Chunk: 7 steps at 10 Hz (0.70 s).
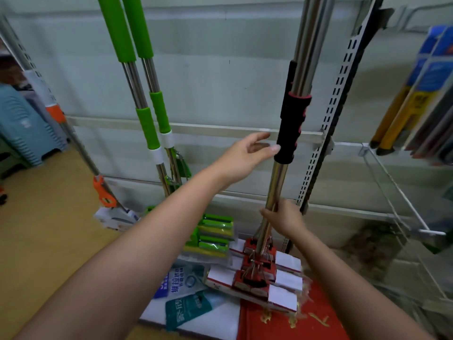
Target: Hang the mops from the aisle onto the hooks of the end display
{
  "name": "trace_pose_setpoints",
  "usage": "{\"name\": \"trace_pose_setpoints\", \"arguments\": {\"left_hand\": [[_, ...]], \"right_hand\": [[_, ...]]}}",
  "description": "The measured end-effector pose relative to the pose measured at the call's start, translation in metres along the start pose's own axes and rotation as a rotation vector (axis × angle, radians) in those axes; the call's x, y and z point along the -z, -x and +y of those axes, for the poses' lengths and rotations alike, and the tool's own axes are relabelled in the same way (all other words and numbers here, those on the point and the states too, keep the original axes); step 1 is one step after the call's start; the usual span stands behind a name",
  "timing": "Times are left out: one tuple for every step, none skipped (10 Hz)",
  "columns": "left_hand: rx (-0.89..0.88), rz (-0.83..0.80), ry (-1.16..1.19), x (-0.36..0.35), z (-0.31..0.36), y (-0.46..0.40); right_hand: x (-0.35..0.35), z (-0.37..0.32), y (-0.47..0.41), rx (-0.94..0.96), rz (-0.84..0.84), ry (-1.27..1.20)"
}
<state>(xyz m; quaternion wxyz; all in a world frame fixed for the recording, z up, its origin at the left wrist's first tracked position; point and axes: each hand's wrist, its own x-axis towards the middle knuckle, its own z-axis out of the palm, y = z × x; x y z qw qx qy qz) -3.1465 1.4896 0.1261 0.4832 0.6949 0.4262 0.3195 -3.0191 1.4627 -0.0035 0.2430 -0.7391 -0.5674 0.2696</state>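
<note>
- Hands first: your right hand (285, 218), at about 5 o'clock from centre, has its fingers curled round the steel pole (273, 190) of the red-and-black mop, gripping it low on the shaft, just above the mop head.
- Your left hand (245, 155) sits near centre with fingers relaxed and spread, holding nothing; its fingertips are just beside the lower end of the black grip sleeve (291, 126), and whether they touch it you cannot tell.
- That mop stands nearly upright, its pole running up to 12 o'clock and out of view at the top; its red mop head (259, 271) lies at 6 o'clock among white-wrapped sponge heads (284, 280) of the same kind.
- At 11 o'clock two green-handled mops (144, 77) hang side by side against the pale back panel (220, 69), their green heads (215, 234) low near 6 o'clock.
- An orange-fitted mop (101, 190) leans at 9 o'clock, beside the left upright.
- A slotted metal upright (326, 133) runs diagonally at 2 o'clock, just right of the held pole.
- Boxed goods with yellow handles (402, 104) hang at 3 o'clock.
- Printed packets (186, 307) lie at 7 o'clock on the base.
</note>
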Motion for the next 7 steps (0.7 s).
{"name": "trace_pose_setpoints", "arguments": {"left_hand": [[-0.030, 0.009, -0.036, -0.016, 0.017, -0.001], [-0.025, 0.080, -0.064, -0.028, 0.028, 0.000], [0.014, 0.153, -0.133, -0.036, 0.035, 0.008], [0.073, 0.243, -0.177, -0.042, 0.035, 0.024], [0.171, 0.327, -0.187, -0.046, 0.028, 0.044], [0.236, 0.406, -0.195, -0.053, 0.026, 0.070], [0.265, 0.496, -0.171, -0.068, 0.031, 0.092]], "right_hand": [[0.005, 0.008, -0.003, 0.030, -0.060, -0.001], [0.010, 0.014, -0.006, 0.053, -0.111, -0.005], [0.011, 0.023, -0.009, 0.098, -0.128, -0.022], [0.014, 0.027, -0.007, 0.100, -0.149, -0.025], [0.019, 0.030, -0.001, 0.133, -0.176, -0.005], [0.025, 0.027, 0.011, 0.128, -0.267, -0.001], [0.038, 0.023, 0.021, 0.180, -0.283, -0.015]]}}
